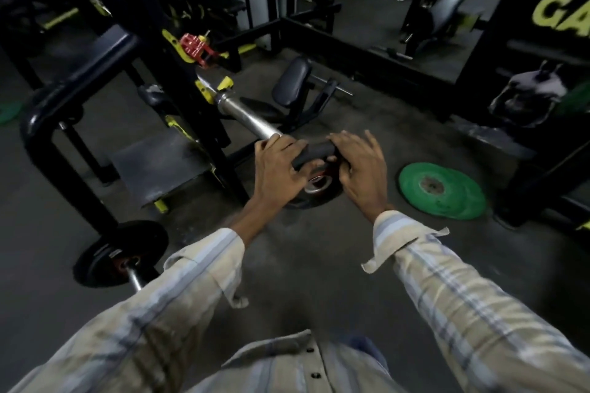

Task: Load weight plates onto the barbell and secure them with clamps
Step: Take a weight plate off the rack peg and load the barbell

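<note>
- Head view: the person's left hand (281, 169) and right hand (360, 172) are both on a black round weight plate (314, 153) seen almost edge-on, held upright at the near end of a long silver steel barbell sleeve (245, 116).
- The left hand's fingers (300, 166) curl over the plate's rim from the left and are clenched on it; the right hand's fingers (343, 142) are spread and laid over the rim from the right, also grasping it.
- Just below the fingers, between the two hands, a red and chrome hub (317, 183) shows; whether it belongs to the held plate or to one behind it cannot be told.
- Beyond the left fingers the sleeve runs up and away to a black rack upright with yellow fittings (204, 89).
- Well beyond the fingers, higher on that rack, sits a red ribbed clamp-like part (193, 46); its exact kind is unclear.
- To the right of the right fingers, apart from them, green round bumper plates (442, 190) lie flat and overlapping on the grey floor (303, 265).
- Nearer the person than the left fingers, and further left, a second short bar with a black plate (121, 252) rests on the floor.
- Both forearms wear pale checked shirt sleeves (447, 281) with open cuffs.
</note>
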